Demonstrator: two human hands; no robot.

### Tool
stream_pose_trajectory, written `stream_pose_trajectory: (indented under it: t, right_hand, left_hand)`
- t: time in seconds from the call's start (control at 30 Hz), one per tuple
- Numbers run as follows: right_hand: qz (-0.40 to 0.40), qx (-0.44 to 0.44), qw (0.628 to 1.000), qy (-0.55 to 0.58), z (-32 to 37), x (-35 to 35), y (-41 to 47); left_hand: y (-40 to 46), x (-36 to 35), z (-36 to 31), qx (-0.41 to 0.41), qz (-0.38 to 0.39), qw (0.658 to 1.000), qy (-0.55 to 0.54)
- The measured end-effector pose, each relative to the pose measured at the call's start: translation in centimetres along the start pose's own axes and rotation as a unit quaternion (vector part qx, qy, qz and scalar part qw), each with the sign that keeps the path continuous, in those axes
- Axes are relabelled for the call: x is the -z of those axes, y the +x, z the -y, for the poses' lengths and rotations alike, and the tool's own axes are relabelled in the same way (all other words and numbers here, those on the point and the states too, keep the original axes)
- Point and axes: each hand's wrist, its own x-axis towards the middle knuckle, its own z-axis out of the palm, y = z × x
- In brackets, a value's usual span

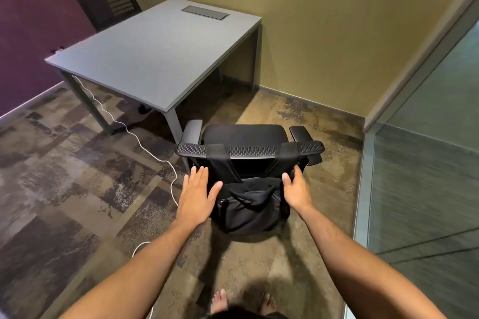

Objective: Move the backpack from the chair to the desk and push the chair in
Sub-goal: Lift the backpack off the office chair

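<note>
A black backpack hangs behind the black office chair, its two straps looped over the top of the chair's backrest. The chair stands clear of the grey desk, near the desk's front right corner. My left hand is spread flat beside the backpack's left side, fingers apart, holding nothing. My right hand reaches to the backpack's right side by the right strap; whether its fingers grip the strap cannot be told.
A second black chair stands behind the desk in the far corner. A white cable runs across the patterned carpet from the desk's left leg. A glass partition rises on the right. My bare feet show at the bottom.
</note>
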Motion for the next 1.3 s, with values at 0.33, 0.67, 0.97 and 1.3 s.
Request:
stream_pose_trajectory:
  t: [0.33,0.67,0.97,1.3]
  right_hand:
    - [-0.038,-0.041,0.995,0.082,1.6,0.3,1.0]
    - [-0.081,0.024,0.994,0.075,1.2,-0.5,-1.2]
    - [-0.098,0.063,0.990,0.084,2.5,-0.3,-2.6]
    - [-0.101,0.126,0.985,0.065,6.2,-0.4,-3.7]
  left_hand:
    - [3.7,-1.5,-1.9,0.221,0.015,0.882,-0.416]
    - [5.3,-1.9,-0.2,0.202,-0.023,0.851,-0.484]
    - [5.0,-0.2,-0.9,0.196,-0.146,0.803,-0.543]
    - [5.7,2.1,3.0,0.264,-0.236,0.722,-0.594]
